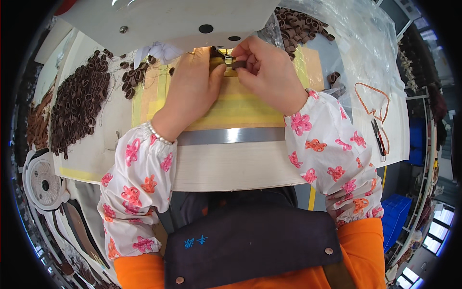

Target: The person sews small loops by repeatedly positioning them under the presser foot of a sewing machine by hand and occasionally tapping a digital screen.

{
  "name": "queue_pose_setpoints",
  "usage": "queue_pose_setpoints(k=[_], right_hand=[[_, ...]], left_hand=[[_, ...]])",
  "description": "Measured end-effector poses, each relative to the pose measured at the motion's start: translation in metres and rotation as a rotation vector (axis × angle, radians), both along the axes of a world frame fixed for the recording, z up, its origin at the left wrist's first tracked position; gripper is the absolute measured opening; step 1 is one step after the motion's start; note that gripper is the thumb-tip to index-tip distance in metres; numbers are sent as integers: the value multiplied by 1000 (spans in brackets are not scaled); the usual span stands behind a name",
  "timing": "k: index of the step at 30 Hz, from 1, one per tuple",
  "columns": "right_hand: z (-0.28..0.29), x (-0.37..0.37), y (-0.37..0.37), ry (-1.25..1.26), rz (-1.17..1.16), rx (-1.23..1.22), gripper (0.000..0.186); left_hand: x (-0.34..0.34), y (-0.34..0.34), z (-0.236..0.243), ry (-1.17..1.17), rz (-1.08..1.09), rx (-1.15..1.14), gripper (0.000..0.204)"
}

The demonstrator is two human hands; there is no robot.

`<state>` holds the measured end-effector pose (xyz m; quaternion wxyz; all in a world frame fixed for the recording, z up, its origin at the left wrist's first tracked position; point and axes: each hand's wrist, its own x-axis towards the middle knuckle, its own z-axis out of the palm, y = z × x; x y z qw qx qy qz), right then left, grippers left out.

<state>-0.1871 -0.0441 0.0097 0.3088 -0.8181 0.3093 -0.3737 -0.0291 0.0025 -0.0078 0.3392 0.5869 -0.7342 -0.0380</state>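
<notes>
At the sewing machine (pixel 163 21), my left hand (pixel 190 89) is curled beside the presser foot (pixel 228 59) on the yellow-covered bed (pixel 231 103), its thumb near the needle; what its fingertips hold is hidden. My right hand (pixel 267 77) pinches a short brown strip (pixel 237 65) just right of the foot, thumb below it and fingers above. A large pile of small brown loops (pixel 79 103) lies to the left, with a smaller cluster (pixel 134 79) nearer the machine. More loops (pixel 298 29) are heaped behind my right hand.
Clear plastic sheeting (pixel 365 43) covers the back right. Black-handled snips (pixel 378 137) with an orange cord (pixel 385 103) lie on the table's right. A white fan (pixel 43 180) stands at the left; a blue crate (pixel 392 221) is below right. The table's front edge (pixel 236 185) runs before me.
</notes>
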Motion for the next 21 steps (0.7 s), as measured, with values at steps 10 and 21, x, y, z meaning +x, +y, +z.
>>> queue_pose_setpoints(k=[10, 21], right_hand=[[-2, 0, 1, 35, -26, -64, 25], [-7, 10, 21, 282, 27, -563, 19]], left_hand=[[5, 1, 6, 158, 63, 222, 24], [12, 5, 3, 490, -249, 410, 20]])
